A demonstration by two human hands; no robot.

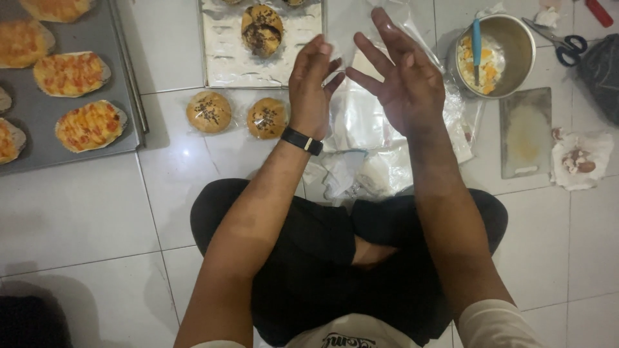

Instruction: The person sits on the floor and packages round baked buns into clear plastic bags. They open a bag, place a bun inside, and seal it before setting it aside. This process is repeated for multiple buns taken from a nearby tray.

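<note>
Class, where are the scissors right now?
In the head view, the scissors lie on the floor tiles at the upper right, just right of the metal pot and above the small cutting board.

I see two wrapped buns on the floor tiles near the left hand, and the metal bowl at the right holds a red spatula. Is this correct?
Not quite: the head view shows the spatula in the metal bowl is blue, not red. The rest holds: two wrapped buns lie on the floor tiles near the left hand.
</note>
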